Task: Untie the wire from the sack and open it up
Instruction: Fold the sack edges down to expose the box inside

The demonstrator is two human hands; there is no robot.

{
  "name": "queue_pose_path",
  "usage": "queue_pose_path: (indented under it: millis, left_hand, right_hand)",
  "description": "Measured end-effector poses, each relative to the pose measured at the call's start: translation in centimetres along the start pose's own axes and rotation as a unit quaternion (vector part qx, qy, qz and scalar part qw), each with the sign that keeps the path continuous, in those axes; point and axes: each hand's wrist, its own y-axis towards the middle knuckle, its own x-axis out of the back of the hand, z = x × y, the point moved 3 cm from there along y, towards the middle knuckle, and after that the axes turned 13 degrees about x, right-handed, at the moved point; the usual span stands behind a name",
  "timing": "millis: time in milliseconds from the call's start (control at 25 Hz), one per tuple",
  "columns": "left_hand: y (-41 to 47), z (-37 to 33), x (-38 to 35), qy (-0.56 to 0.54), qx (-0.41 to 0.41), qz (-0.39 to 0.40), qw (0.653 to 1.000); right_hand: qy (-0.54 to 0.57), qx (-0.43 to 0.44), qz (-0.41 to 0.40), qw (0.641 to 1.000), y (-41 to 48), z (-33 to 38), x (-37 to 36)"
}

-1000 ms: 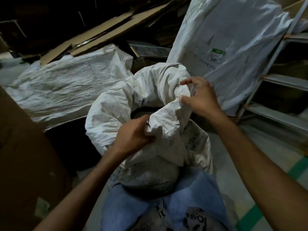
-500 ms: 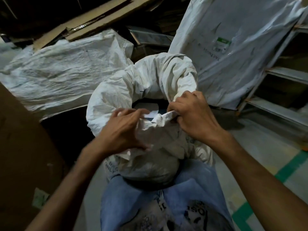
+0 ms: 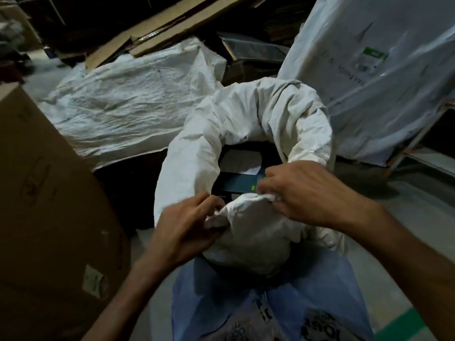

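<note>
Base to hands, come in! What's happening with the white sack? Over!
Left hand and right hand both pinch near rim of sack. Mouth open, dark boxes showing inside. No wire visible. Nothing blocking.

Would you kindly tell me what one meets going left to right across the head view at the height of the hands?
Cardboard box → left hand → bunched sack edge → right hand → floor.

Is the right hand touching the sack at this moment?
Touching. The head view shows the right hand pinching the bunched near edge of the sack, with white fabric gathered in its grip.
</note>
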Motion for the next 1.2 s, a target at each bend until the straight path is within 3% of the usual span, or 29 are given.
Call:
queue_pose_path:
  millis: [80,120,160,200,240,280,320,400,480,560,600,640,680,800,960,1120,1200]
  left_hand:
    - [1.2,0.2,3.3,-0.207,0.088,0.109,0.968]
    - [2.7,0.6,4.3,-0.269,0.134,0.061,0.952]
    - [4.9,1.1,5.0,-0.21,0.167,-0.027,0.963]
    - [7.4,1.8,5.0,-0.084,0.203,-0.079,0.972]
    - [9.5,2.1,4.6,0.029,0.242,-0.068,0.967]
    - [11.5,3.5,3.1,0.066,0.292,-0.018,0.954]
    - [12.9,4.8,1.8,0.041,0.332,0.024,0.942]
    - [14.6,8.3,0.5,-0.179,0.351,0.038,0.918]
    - [14.8,11.0,0.0,-0.446,0.379,0.043,0.809]
    - [14.1,12.0,-0.1,-0.597,0.405,0.068,0.689]
    - [13.4,11.9,0.0,-0.652,0.403,0.078,0.638]
    - [12.6,11.6,0.2,-0.686,0.396,0.084,0.605]
    - [12.1,11.5,0.4,-0.7,0.39,0.078,0.593]
    - [10.5,11.1,1.6,-0.658,0.367,0.042,0.656]
    - [10.0,11.5,2.7,-0.636,0.313,0.032,0.705]
    - [9.9,15.6,3.3,-0.618,0.346,0.045,0.704]
    - [10.5,18.6,3.9,-0.533,0.397,-0.003,0.747]
  right_hand:
    - [0.01,0.039,0.005,0.999,-0.1,0.6,-0.4]
    - [0.019,0.055,0.001,0.998,0.1,1.0,-0.4]
    - [0.021,0.069,-0.007,0.997,0.4,1.4,-0.1]
    - [0.018,0.083,-0.015,0.996,0.8,1.7,0.2]
    - [0.01,0.096,-0.019,0.995,1.1,1.9,0.3]
    - [0.002,0.106,-0.018,0.994,1.1,2.0,0.3]
    - [-0.001,0.108,-0.013,0.994,1.0,2.0,0.5]
    - [0.016,0.089,0.006,0.996,-0.1,1.3,0.7]
    - [0.062,0.03,0.111,0.991,-1.3,0.3,1.0]
    - [0.149,-0.005,0.261,0.954,-1.3,-0.7,1.3]
    - [0.215,-0.015,0.295,0.931,-0.5,-1.2,1.6]
    - [0.275,-0.027,0.296,0.914,1.1,-2.1,1.9]
    - [0.303,-0.04,0.264,0.915,3.5,-3.3,2.0]
    - [0.142,-0.033,0.139,0.979,13.2,-6.8,0.8]
    - [0.012,-0.045,0.108,0.993,22.6,-8.5,-6.0]
    - [0.054,-0.038,-0.013,0.998,27.2,-12.4,-5.8]
    - [0.07,-0.04,-0.003,0.997,29.4,-15.0,-3.9]
